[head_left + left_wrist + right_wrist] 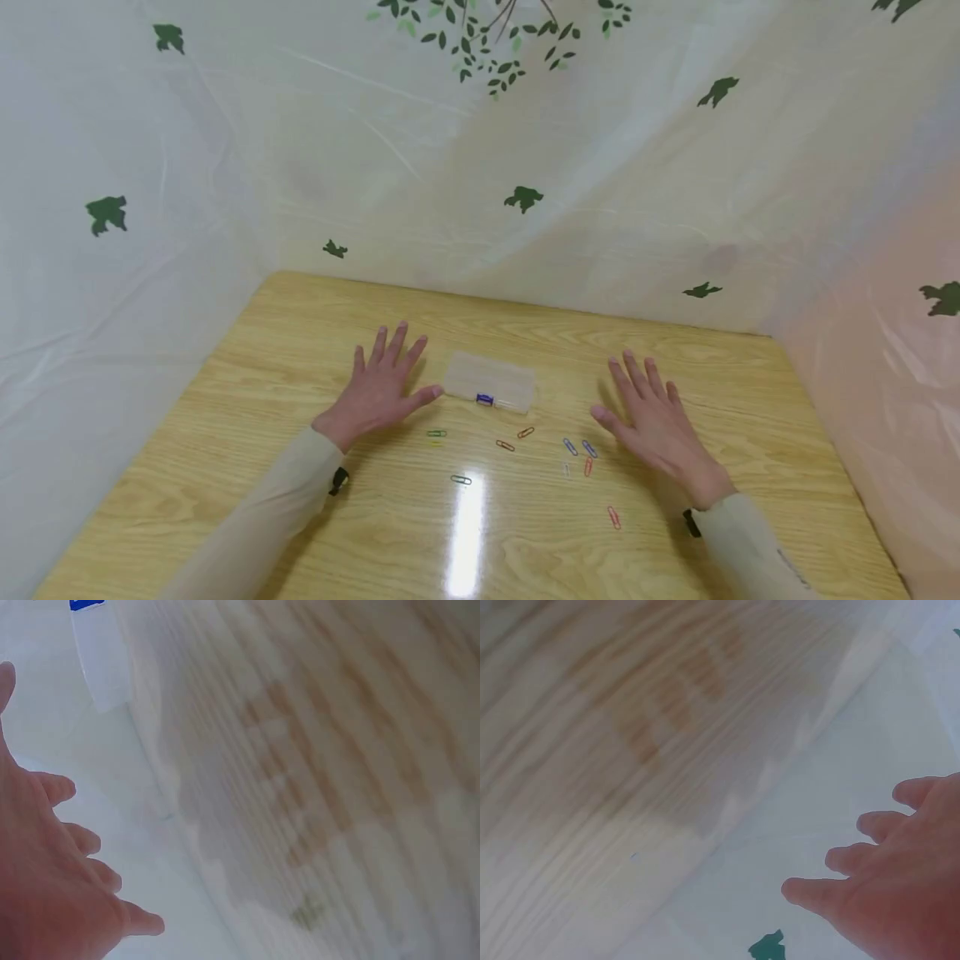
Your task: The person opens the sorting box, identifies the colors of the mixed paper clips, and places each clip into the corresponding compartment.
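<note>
My left hand [377, 393] is spread over the table, its fingers straight, with the thumb tip beside the left end of a clear plastic box [491, 377] with a blue latch [485, 400]. To the box's right, my right hand [658, 423] is also spread and holds nothing. Between the hands lie several paper clips: a green clip [437, 433] above a yellow clip [435, 444], a dark green clip [461, 480], two reddish-brown clips [506, 446], two blue clips [589, 448], a white clip [566, 469] and two red clips [614, 517]. In the left wrist view, the box [105, 660] shows partly.
The wood-grain table [225, 425] is enclosed at the back and sides by pale sheeting [420, 150] with dark green bird shapes and leafy branches. A bright light reflection [467, 542] lies on the tabletop near the front.
</note>
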A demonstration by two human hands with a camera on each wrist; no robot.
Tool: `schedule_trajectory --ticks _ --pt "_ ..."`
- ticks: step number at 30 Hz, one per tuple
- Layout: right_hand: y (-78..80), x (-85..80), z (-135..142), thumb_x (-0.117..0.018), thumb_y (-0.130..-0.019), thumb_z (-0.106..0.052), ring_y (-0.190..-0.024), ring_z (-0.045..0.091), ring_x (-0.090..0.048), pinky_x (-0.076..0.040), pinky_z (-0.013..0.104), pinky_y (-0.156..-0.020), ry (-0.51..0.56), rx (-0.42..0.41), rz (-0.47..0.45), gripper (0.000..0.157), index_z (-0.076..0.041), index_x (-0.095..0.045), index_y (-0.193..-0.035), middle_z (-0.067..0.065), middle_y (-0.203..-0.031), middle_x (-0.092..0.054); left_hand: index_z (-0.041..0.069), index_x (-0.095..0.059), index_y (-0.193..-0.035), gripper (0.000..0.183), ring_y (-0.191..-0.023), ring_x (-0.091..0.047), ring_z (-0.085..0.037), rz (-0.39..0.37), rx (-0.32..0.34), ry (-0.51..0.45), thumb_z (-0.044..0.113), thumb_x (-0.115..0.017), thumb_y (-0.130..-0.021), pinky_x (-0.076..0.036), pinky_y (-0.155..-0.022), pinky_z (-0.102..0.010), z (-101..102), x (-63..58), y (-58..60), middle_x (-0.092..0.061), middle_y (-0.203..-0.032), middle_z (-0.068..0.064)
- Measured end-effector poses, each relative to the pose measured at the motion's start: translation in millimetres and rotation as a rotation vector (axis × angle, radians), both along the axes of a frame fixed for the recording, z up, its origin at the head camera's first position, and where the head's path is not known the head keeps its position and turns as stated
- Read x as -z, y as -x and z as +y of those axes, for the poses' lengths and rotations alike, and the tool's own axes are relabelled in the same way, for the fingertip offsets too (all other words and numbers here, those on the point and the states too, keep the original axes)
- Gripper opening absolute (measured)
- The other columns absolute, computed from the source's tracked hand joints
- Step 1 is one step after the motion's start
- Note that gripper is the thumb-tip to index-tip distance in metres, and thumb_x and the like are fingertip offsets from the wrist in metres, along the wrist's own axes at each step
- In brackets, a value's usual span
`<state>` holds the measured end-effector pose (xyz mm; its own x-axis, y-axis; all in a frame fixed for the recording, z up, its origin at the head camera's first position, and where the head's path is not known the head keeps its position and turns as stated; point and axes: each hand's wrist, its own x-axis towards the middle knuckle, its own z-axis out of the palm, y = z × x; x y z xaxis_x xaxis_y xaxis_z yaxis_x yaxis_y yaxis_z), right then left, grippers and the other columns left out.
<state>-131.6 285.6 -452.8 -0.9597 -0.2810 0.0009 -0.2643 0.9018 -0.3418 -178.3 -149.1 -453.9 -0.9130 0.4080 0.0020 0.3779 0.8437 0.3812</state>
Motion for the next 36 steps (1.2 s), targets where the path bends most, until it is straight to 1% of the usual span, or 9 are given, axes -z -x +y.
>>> schedule_trajectory --ticks 7,14,18,21,23,26,30,33,36 --pt "1.1 -3.3 -8.0 -0.046 -0.106 -0.059 -0.157 0.039 0.010 -0.006 0.075 -0.117 0.011 -0.009 0.020 0.086 -0.013 -0.008 -0.167 0.009 -0.173 0.006 0.015 -0.014 -0.167 0.091 -0.155 0.008 -0.047 -0.024 0.021 -0.024 0.067 -0.047 -0.101 0.001 -0.115 -0.078 3.9 -2.7 0.0 0.008 -0.172 -0.016" --pt "2.8 -3.6 -17.6 -0.047 -0.105 -0.058 -0.157 0.039 0.007 -0.007 0.073 -0.118 0.040 -0.025 0.023 0.085 -0.012 -0.010 -0.167 0.011 -0.173 0.002 0.013 -0.017 -0.167 0.090 -0.156 0.003 -0.047 0.006 0.035 -0.035 0.066 -0.047 -0.101 -0.003 -0.116 -0.077 7.3 -1.4 0.9 0.003 -0.172 -0.017" --pt "5.2 -3.6 -23.5 -0.047 -0.106 -0.057 -0.158 0.039 0.004 -0.008 0.073 -0.118 0.061 -0.042 0.016 0.084 -0.013 -0.010 -0.167 0.012 -0.173 -0.001 0.013 -0.019 -0.167 0.088 -0.157 0.000 -0.044 0.014 0.054 -0.076 0.064 -0.050 -0.101 -0.005 -0.118 -0.075 9.3 -1.7 1.6 -0.001 -0.173 -0.016" --pt "6.5 -4.2 -27.8 -0.047 -0.106 -0.056 -0.158 0.040 0.002 -0.009 0.073 -0.118 0.079 -0.060 0.010 0.083 -0.012 -0.011 -0.167 0.012 -0.173 -0.002 0.014 -0.019 -0.167 0.087 -0.158 -0.002 -0.039 0.007 0.072 -0.116 0.062 -0.051 -0.102 -0.006 -0.120 -0.072 11.3 -2.9 2.3 -0.004 -0.173 -0.014" --pt "6.9 -5.1 -30.7 -0.047 -0.106 -0.055 -0.157 0.042 -0.002 -0.011 0.073 -0.118 0.090 -0.071 0.011 0.083 -0.012 -0.012 -0.167 0.012 -0.173 -0.004 0.015 -0.021 -0.167 0.085 -0.158 -0.003 -0.038 0.001 0.090 -0.145 0.059 -0.053 -0.102 -0.007 -0.120 -0.071 12.8 -3.8 2.7 -0.007 -0.173 -0.012" --pt "7.6 -6.9 -35.2 -0.048 -0.106 -0.054 -0.157 0.043 -0.005 -0.012 0.072 -0.118 0.114 -0.086 0.004 0.082 -0.012 -0.012 -0.167 0.012 -0.173 -0.006 0.017 -0.022 -0.167 0.082 -0.158 -0.006 -0.039 0.000 0.119 -0.176 0.057 -0.054 -0.103 -0.011 -0.120 -0.070 15.5 -4.9 3.2 -0.011 -0.173 -0.011" --pt "9.2 -10.1 -42.1 -0.049 -0.106 -0.054 -0.158 0.039 -0.005 -0.012 0.070 -0.119 0.140 -0.112 -0.002 0.082 -0.013 -0.013 -0.167 0.011 -0.173 -0.008 0.015 -0.026 -0.165 0.079 -0.156 -0.013 -0.043 0.018 0.148 -0.207 0.052 -0.057 -0.103 -0.016 -0.120 -0.069 18.3 -5.5 4.0 -0.017 -0.172 -0.013" --pt "11.3 -12.2 -48.5 -0.050 -0.106 -0.054 -0.158 0.037 -0.005 -0.013 0.069 -0.120 0.150 -0.129 0.001 0.082 -0.012 -0.015 -0.167 0.013 -0.173 -0.011 0.015 -0.030 -0.164 0.077 -0.156 -0.016 -0.043 0.012 0.154 -0.235 0.051 -0.059 -0.103 -0.021 -0.120 -0.067 20.1 -4.4 5.0 -0.021 -0.171 -0.013" --pt "14.1 -13.4 -55.1 -0.049 -0.106 -0.055 -0.158 0.038 -0.007 -0.015 0.069 -0.120 0.154 -0.145 0.001 0.082 -0.011 -0.017 -0.167 0.015 -0.172 -0.014 0.015 -0.031 -0.164 0.076 -0.155 -0.018 -0.043 -0.010 0.152 -0.259 0.051 -0.059 -0.103 -0.025 -0.119 -0.065 22.1 -4.2 6.0 -0.023 -0.170 -0.013"
